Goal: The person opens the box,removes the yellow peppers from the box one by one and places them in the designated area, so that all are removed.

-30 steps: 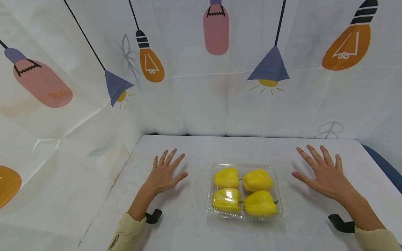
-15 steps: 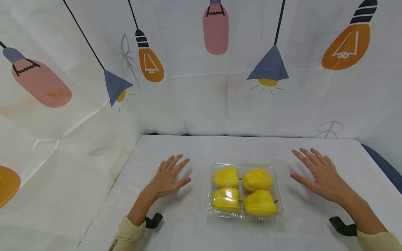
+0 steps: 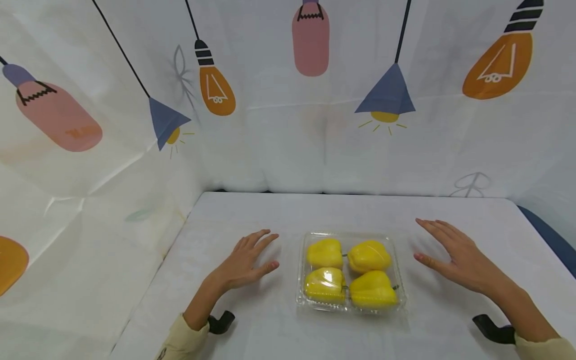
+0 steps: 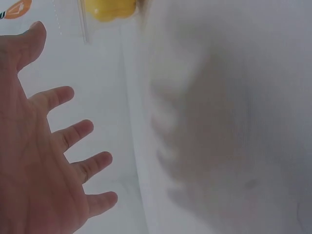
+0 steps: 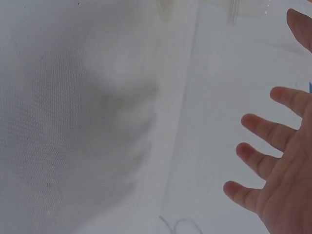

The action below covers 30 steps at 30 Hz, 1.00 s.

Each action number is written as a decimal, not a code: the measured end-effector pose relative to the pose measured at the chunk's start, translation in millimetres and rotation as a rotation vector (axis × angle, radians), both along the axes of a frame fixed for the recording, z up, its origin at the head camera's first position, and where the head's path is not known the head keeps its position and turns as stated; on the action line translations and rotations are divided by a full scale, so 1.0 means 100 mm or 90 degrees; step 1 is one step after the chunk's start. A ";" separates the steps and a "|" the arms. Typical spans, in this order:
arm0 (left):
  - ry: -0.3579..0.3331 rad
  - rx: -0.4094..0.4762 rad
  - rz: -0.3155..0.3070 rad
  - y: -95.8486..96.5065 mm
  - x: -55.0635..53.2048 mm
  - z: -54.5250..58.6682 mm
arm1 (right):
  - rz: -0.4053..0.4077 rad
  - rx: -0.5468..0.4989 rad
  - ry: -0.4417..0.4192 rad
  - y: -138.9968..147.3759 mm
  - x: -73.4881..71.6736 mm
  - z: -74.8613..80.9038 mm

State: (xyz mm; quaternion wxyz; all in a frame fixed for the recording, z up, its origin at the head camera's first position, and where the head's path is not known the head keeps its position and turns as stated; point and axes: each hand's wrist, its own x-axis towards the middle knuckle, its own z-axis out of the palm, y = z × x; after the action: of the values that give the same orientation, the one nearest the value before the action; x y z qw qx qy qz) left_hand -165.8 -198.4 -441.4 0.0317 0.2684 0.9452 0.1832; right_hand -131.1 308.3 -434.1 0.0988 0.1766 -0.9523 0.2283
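Note:
Several yellow bell peppers (image 3: 373,290) sit in a clear plastic box (image 3: 302,272) on the white table, near the middle of the head view. To the left of the box, apart from it, my left hand (image 3: 245,262) hovers with relaxed fingers and holds nothing. My right hand (image 3: 461,260) is held over the table on the other side, its thumb and fingers also extended and touching nothing. One yellow pepper (image 4: 111,9) shows at the top of the left wrist view. Spread fingers (image 5: 265,131) appear in the right wrist view, where no pepper is clearly visible.
A white curtain (image 3: 279,145) printed with lamps and bulbs hangs behind and to the left of the table (image 3: 270,330). Each wrist wears a black curved piece (image 3: 220,322). A dark blue edge (image 3: 546,232) lies beyond the table's right side.
Both hands have turned and dipped slightly, their fingers drawing closer together. The left hand has shifted a little right, toward the box. The box and peppers have stayed in place.

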 end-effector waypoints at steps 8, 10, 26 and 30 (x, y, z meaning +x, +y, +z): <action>-0.081 0.027 -0.003 0.09 0.06 0.03 | -0.002 0.000 -0.067 -0.06 0.07 0.04; -0.109 0.042 -0.007 0.11 0.08 0.05 | -0.007 0.002 -0.094 -0.07 0.09 0.04; -0.200 0.092 -0.053 0.18 0.13 0.03 | 0.026 -0.019 -0.129 -0.18 0.25 0.01; -0.219 0.107 -0.064 0.21 0.14 0.03 | 0.032 -0.018 -0.133 -0.20 0.28 0.01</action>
State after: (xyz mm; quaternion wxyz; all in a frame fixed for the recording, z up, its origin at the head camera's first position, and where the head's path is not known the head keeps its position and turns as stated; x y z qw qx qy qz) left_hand -152.2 -177.1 -438.4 0.1791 0.2819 0.8927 0.3024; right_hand -102.9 288.2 -433.1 -0.0048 0.1743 -0.9494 0.2611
